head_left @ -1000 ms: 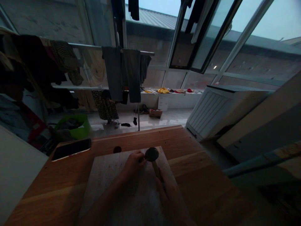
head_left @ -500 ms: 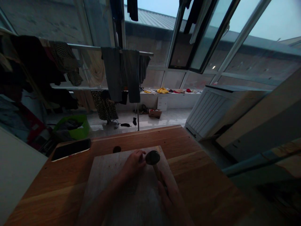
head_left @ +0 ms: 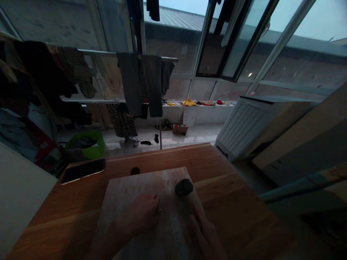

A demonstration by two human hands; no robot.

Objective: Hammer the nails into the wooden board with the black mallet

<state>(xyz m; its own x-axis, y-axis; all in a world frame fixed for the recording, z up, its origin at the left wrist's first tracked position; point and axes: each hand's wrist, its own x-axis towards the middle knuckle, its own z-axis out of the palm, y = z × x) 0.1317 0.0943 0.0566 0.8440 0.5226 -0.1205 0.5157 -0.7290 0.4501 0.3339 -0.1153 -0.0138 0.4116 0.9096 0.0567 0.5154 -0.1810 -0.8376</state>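
Observation:
A pale wooden board [head_left: 170, 216] lies on the brown wooden table [head_left: 230, 195]. Small nails or nail marks [head_left: 153, 185] run in a row near its far edge, a couple standing upright toward the right. My right hand [head_left: 204, 233] is wrapped round the handle of a hammer with a dark, round head [head_left: 184, 187], held over the board's right side. Low over the middle of the board is my left hand [head_left: 145, 209], its fingers curled together. Something tiny shows beside its fingertips, too small to make out.
A phone [head_left: 83, 170] lies at the table's far left, and a dark round spot or object [head_left: 135, 170] sits just beyond the board. Past the table are a green basket [head_left: 94, 144], hanging clothes [head_left: 151, 85] and a white cabinet [head_left: 244, 126].
My left hand has drawn back toward me and left, away from the row of nails, and its fingers have curled in. The hammer has shifted slightly right and nearer.

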